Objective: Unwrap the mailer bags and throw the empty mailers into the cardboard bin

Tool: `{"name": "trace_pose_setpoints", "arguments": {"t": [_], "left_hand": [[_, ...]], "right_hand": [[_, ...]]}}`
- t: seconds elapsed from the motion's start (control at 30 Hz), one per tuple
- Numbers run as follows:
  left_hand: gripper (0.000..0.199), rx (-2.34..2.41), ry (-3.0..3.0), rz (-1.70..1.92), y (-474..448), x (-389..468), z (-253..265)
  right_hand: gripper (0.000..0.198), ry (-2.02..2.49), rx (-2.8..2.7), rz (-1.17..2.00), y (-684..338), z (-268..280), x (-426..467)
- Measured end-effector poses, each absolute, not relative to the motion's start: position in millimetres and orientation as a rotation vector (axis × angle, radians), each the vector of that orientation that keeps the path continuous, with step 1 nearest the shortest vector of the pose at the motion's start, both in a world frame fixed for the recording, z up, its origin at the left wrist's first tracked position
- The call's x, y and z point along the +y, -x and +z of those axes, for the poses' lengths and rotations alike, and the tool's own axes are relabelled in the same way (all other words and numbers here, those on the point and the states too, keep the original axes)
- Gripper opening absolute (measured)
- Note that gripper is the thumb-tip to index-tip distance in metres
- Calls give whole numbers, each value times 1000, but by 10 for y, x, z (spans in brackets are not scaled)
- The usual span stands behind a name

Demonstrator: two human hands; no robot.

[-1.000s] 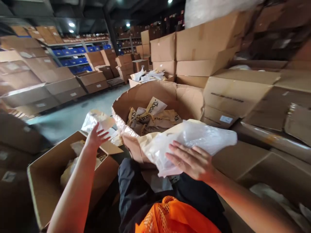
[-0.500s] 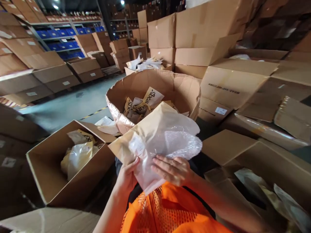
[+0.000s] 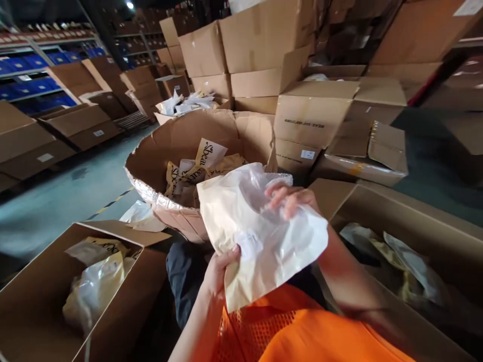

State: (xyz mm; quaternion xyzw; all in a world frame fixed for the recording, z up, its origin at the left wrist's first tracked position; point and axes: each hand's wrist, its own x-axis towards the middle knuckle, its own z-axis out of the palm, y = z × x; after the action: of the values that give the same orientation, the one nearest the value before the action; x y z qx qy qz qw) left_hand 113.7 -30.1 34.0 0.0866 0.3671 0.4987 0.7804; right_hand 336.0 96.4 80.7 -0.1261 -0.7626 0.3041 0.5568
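Observation:
A cream and clear plastic mailing bag (image 3: 260,241) with a small white label is held over my lap. My left hand (image 3: 221,271) grips its lower left edge, thumb on top beside the label and the other fingers hidden underneath. At the bag's upper right, my right hand (image 3: 289,198) has bent fingers against the see-through plastic. Motion smears those fingers, so whether they pinch the film is unclear. Just beyond the bag, a large rounded carton (image 3: 169,211) with a taped rim contains several printed mailing bags (image 3: 209,153).
An open carton (image 3: 121,306) with filled bags stands at my left, and another open carton (image 3: 415,211) with bags is at my right. Stacked boxes (image 3: 260,45) rise behind the rounded carton. Floor (image 3: 83,176) with a striped line shows at left.
My view has turned to the right. My right hand has gone from lying flat on the clear bubbly plastic to the bag's upper right, fingers bent. The left hand keeps its hold.

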Motion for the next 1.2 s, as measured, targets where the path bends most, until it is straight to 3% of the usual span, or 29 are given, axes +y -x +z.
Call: {"name": "trace_pose_setpoints", "arguments": {"t": [0.07,0.1,0.23,0.33,0.5,0.63,0.7,0.77,0.83,0.97,1.03,1.2], "left_hand": [[41,859,-209,1194,-1235,-326,461],[39,876,-218,1263,-1274,-342,501],[39,939,-272,1499,-1374,-398,585],[50,1004,-246,1638,-1392,-441,662],[60,1069,-300,1718,-1342,-509,752],[48,1031,-368,1756,-1253,-531,666],[49,993,-391,1734,-1208,-542,629],[53,962,-400,1722,-1183,-554,627],[56,962,-370,1757,-1189,-561,647],[59,995,-255,1823,-1225,-550,618],[58,1038,-216,1854,-1177,-569,531],[33,1053,19,1918,-626,-786,333]], "right_hand": [[25,500,-1524,564,-3424,776,995],[21,572,-1354,515,-3456,734,1017],[45,791,-736,652,-3588,373,1146],[48,988,-571,796,-3629,-71,1171],[42,1604,-1205,764,-3449,-934,765],[11,1586,-1893,166,-3220,-1390,280],[12,1457,-1998,-161,-3161,-1486,141],[23,1451,-2051,-268,-3167,-1529,82],[37,1510,-2139,-217,-3237,-1556,61],[24,1415,-2265,-42,-3451,-1597,8],[32,1406,-2233,0,-3528,-1595,-25],[53,1480,-2129,119,-3567,-1536,-48]]}}
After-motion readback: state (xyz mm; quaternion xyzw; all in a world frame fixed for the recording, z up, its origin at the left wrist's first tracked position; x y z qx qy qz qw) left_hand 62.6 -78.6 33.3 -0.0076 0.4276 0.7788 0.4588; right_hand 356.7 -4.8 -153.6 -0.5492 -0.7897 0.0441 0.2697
